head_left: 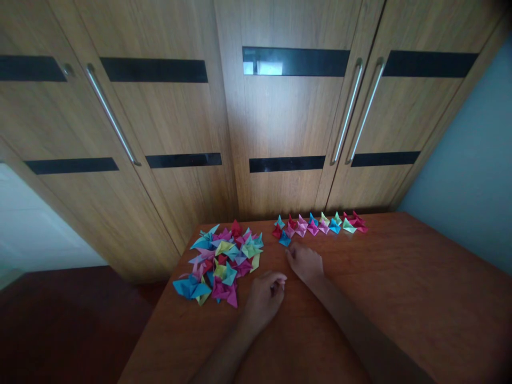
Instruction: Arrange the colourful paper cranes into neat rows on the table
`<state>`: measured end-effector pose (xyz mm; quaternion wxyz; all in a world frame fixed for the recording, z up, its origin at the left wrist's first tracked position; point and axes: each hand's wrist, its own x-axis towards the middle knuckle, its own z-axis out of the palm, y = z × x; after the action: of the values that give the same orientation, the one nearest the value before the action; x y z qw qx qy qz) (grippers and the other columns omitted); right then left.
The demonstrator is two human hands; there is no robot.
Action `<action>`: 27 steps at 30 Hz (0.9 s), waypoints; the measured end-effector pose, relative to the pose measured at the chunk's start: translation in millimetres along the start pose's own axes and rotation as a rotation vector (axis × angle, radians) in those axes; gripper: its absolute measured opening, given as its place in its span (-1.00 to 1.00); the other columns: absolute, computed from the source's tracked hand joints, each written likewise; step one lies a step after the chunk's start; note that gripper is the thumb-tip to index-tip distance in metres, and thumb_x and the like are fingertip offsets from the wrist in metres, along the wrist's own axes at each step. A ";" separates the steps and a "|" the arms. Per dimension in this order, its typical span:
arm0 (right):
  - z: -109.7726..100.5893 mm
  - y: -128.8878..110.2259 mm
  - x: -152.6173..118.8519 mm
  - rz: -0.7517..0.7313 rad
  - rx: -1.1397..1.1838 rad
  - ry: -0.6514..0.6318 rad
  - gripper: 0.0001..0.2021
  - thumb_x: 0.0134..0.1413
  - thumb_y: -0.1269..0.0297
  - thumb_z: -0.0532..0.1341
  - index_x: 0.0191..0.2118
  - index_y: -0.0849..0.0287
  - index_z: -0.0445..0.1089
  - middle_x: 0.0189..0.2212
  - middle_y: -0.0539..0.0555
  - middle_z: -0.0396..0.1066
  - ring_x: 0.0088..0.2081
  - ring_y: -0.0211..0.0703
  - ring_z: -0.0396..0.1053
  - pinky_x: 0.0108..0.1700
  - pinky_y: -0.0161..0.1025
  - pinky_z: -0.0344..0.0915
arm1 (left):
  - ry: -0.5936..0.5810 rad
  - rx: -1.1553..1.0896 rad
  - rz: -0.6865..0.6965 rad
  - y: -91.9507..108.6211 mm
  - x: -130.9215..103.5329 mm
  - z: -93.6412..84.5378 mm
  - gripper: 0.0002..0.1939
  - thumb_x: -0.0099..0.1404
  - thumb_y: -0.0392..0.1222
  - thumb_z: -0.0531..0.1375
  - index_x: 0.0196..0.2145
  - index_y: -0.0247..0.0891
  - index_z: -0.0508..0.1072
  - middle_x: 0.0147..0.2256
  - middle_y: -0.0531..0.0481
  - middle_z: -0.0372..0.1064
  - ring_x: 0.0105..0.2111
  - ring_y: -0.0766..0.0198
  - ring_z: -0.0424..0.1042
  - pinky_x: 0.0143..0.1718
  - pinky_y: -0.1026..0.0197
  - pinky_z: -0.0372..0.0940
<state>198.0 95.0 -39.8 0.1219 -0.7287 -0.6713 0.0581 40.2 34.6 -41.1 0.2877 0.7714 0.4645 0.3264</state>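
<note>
A wooden wardrobe (284,117) filled the far side, its doors crossed by black strips (296,62) and fitted with long metal handles (347,113). Against it stood a reddish-brown table (400,288), with a pale blue wall (468,144) to the right and a dark floor (76,320) to the left. On the table's left half lay a broad heap of folded paper pieces (226,250) — blue, pink, red, yellow, green and purple, overlapping at odd angles. To its right, near the far edge, more pieces stood in a tidy double row (312,226) running left to right. The left hand (266,293) was just right of the heap, its fingers curled inward; the right hand (306,262) was farther off, below the row, knuckles up and fingers bent. In that dim light I could not tell whether either hand's fingertips were pressed together or pinching anything. Smallest of all, a single blue piece (285,239) sat at the row's near left end — right by the right fingertips.
</note>
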 end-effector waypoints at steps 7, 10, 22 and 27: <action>-1.8 37.8 -35.2 0.003 0.004 -0.014 -0.72 0.19 0.09 -0.02 -0.35 0.07 0.36 -0.39 0.02 0.46 -0.35 -0.16 0.41 -0.43 -0.33 0.06 | 0.043 0.346 -0.013 15.2 -19.2 -44.5 -0.73 0.26 -0.30 0.03 -0.12 -0.17 0.42 -0.13 -0.05 0.37 -0.18 0.23 0.39 -0.12 0.21 0.28; -3.0 45.6 -41.0 0.015 0.042 -0.024 -0.74 0.19 0.12 0.00 -0.34 0.07 0.37 -0.39 0.01 0.45 -0.36 -0.21 0.40 -0.44 -0.34 0.03 | 0.090 0.623 -0.145 9.8 -36.7 -68.2 -0.73 0.31 -0.21 0.01 -0.07 -0.15 0.39 -0.10 -0.08 0.34 -0.13 0.16 0.38 -0.16 0.17 0.30; 3.3 52.4 -39.6 -0.036 0.182 0.034 -0.77 0.16 0.15 0.04 -0.42 0.09 0.34 -0.47 -0.03 0.42 -0.42 -0.26 0.34 -0.47 -0.35 -0.05 | 0.046 0.866 -0.354 -14.6 -66.0 -85.6 -0.78 0.33 -0.19 -0.03 -0.17 -0.15 0.38 -0.16 -0.04 0.38 -0.21 0.19 0.42 -0.36 0.27 0.28; 5.4 54.9 -38.5 -0.063 0.220 0.054 -0.78 0.15 0.17 0.05 -0.43 0.10 0.33 -0.48 -0.04 0.41 -0.43 -0.28 0.32 -0.46 -0.36 -0.04 | 0.108 0.877 -0.315 -10.9 -75.4 -87.0 -0.77 0.32 -0.20 -0.04 -0.20 -0.15 0.40 -0.20 -0.02 0.41 -0.25 0.19 0.44 -0.38 0.27 0.28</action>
<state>246.0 53.5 -62.1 0.2211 -0.6908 -0.6798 0.1081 -59.4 -17.0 -12.9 -0.0438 0.7222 0.6842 0.0912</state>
